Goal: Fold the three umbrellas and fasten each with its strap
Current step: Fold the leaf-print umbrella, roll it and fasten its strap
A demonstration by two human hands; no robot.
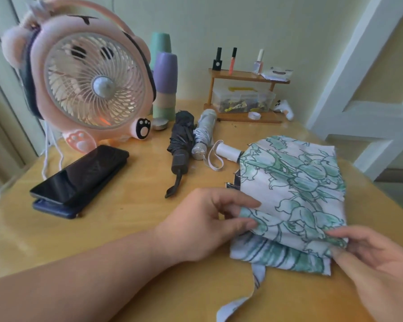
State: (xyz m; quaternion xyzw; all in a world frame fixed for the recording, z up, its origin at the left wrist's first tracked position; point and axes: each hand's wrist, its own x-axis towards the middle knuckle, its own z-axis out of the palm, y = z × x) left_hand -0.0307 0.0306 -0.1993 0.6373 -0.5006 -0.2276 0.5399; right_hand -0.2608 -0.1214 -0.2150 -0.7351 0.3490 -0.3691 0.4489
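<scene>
Pinching near fold of floral umbrella (296,182) with fingers (244,223) of left hand (203,226) and right hand (377,266); lies lower right, handle (227,151) toward upper left; strap (257,277) trailing nearer left hand.

Floral umbrella (293,194): white cloth printed with green flowers, lying loose on my wooden table (126,217).
Handle (227,151): white, sticking out of the floral umbrella's far left end.
My left hand (205,224): pinches a fold at its near left edge.
My right hand (377,263): pinches the cloth at its near right corner.
Strap (247,296): unfastened, trailing from its near edge toward me.
Black umbrella (180,140) and silver umbrella (204,133): rolled up, side by side, just left of its handle.
Pink fan (89,82): well to its left, upright.
</scene>
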